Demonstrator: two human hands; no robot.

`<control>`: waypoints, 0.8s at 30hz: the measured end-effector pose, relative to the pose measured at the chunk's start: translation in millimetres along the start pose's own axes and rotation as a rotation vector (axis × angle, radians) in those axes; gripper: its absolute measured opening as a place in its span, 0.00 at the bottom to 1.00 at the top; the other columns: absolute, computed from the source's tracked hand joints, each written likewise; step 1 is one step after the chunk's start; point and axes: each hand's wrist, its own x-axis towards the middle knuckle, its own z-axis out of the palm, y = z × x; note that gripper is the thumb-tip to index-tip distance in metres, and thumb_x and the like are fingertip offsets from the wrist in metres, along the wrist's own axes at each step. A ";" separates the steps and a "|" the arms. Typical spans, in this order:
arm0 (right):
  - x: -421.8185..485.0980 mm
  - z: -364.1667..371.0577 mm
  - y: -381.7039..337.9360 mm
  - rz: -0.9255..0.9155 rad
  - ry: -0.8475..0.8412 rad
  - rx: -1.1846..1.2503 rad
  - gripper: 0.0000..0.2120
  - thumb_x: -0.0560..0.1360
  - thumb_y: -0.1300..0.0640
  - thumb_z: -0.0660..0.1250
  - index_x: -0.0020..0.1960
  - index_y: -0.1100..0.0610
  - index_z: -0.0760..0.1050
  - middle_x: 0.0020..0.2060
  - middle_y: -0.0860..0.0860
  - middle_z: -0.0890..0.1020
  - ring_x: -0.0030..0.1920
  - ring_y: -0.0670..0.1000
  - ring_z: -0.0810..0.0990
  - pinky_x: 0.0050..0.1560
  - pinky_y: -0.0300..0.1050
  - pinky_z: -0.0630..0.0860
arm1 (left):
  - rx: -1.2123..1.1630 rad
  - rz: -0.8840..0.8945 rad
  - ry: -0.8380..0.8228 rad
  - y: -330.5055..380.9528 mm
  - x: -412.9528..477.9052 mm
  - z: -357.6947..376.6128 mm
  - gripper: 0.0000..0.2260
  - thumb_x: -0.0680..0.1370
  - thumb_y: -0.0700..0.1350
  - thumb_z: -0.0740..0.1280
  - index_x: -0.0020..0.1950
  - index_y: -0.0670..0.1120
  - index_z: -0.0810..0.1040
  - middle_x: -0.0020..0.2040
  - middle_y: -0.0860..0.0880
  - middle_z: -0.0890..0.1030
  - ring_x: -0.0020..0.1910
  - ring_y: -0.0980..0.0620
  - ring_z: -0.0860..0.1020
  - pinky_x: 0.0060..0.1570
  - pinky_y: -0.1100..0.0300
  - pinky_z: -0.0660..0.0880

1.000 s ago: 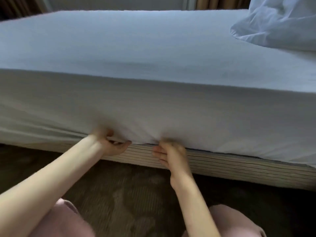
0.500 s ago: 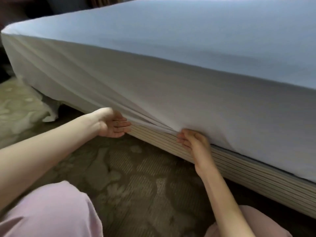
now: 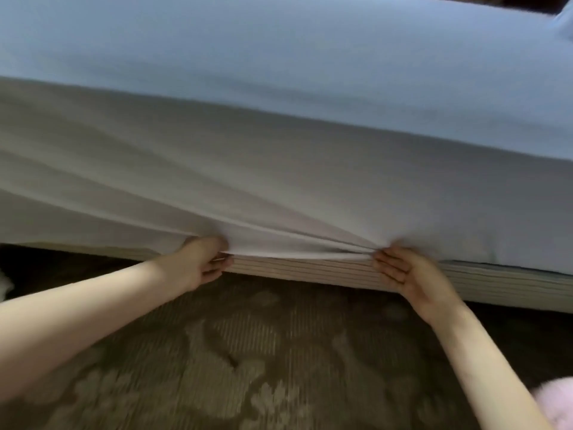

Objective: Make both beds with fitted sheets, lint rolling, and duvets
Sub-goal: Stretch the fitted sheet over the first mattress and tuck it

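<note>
Both hands have moved apart along the base (image 3: pixel 310 270) since the earlier frame. Then they stood near each other; now a run of hem spans between them, and the view faces the side of the bed squarely, with its left corner out of frame.

1. Left hand (image 3: pixel 203 266): the grip is curled round the hem of the sheet (image 3: pixel 279 187), fingers hooked under the edge, just above the base.
2. Between the hands, the hem is lifted off the base and drawn taut. Folds fan up and to the left across the sheet's side face (the top face lies smooth).
3. Right hand (image 3: pixel 409 274): the folds converge at its thumb side, so the grip appears to pinch the hem there. The fingers lie nearly straight against the base.
4. Right of this hand, the hem is out of sight above the base and is judged already tucked.
5. Far right, top: the corner of a pillow (image 3: pixel 566 20).

Meaning for the task: the sheet covers the bed's top and side, and the loose run of hem is now held between the two grips. The step in hand is judged to be tucking this run under. Slack on the left is still to be worked out. No duvet is in view.
</note>
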 end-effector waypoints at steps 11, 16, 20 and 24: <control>-12.2 134.0 56.4 0.065 0.193 -0.230 0.09 0.77 0.47 0.64 0.49 0.54 0.73 0.40 0.52 0.83 0.38 0.48 0.80 0.39 0.42 0.72 | 0.201 0.099 -0.174 -19.7 59.5 -20.8 0.02 0.77 0.39 0.62 0.46 0.41 0.72 0.35 0.46 0.76 0.30 0.53 0.73 0.29 0.63 0.68; -8.6 131.5 49.7 0.069 0.195 -0.241 0.04 0.78 0.55 0.64 0.46 0.55 0.74 0.37 0.51 0.82 0.33 0.47 0.77 0.33 0.39 0.69 | 0.065 0.011 -0.176 -8.0 64.4 -15.5 0.03 0.78 0.40 0.62 0.44 0.43 0.72 0.34 0.48 0.75 0.31 0.52 0.71 0.30 0.63 0.66; -11.2 102.3 34.1 0.083 0.179 -0.084 0.03 0.77 0.60 0.64 0.45 0.55 0.75 0.36 0.51 0.82 0.35 0.47 0.78 0.35 0.40 0.71 | -0.090 -0.218 -0.226 5.2 50.2 -5.9 0.11 0.80 0.43 0.59 0.38 0.44 0.70 0.27 0.49 0.74 0.31 0.53 0.70 0.26 0.61 0.70; 5.3 74.8 19.3 0.133 0.307 0.122 0.07 0.79 0.61 0.60 0.42 0.55 0.72 0.40 0.53 0.78 0.37 0.49 0.76 0.37 0.41 0.70 | -0.290 -0.327 -0.284 6.9 15.4 18.9 0.10 0.79 0.43 0.65 0.43 0.40 0.68 0.41 0.42 0.72 0.39 0.46 0.74 0.43 0.51 0.79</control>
